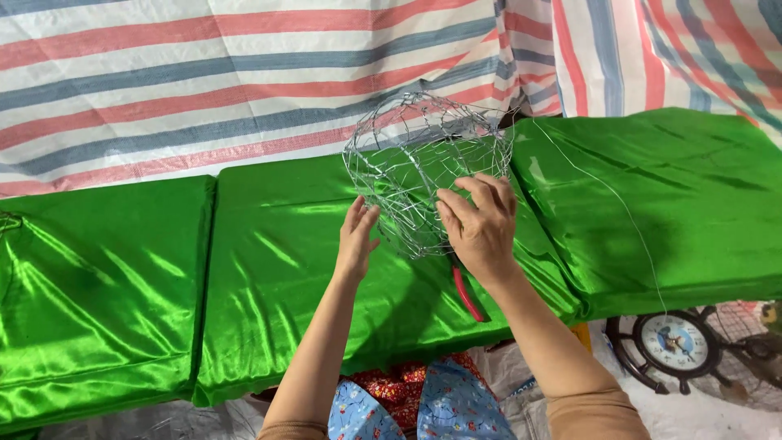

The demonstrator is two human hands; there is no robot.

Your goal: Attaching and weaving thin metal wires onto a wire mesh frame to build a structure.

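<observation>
Working surface: covering the middle of the frame, three green satin pads [277, 244] lie side by side under a striped red, blue and white tarp [163, 81] that fills the top.
Wire frame: a rounded basket of silver wire [423, 167] stands on the middle pad, upper centre; its ribs and hoops are already joined into a bowl shape, though the mesh looks open and uneven, so the weaving seems well along but not finished.
Right hand [482, 224]: fingers curled onto the frame's near side, gripping its wires.
Left hand [357, 236]: open, fingers straight, at the frame's lower left edge; whether it touches is unclear.
Loose wire [627, 212]: a thin strand trails from the frame toward the lower right, uncut.
Red-handled tool [467, 295]: lying below the right hand, unused.
</observation>
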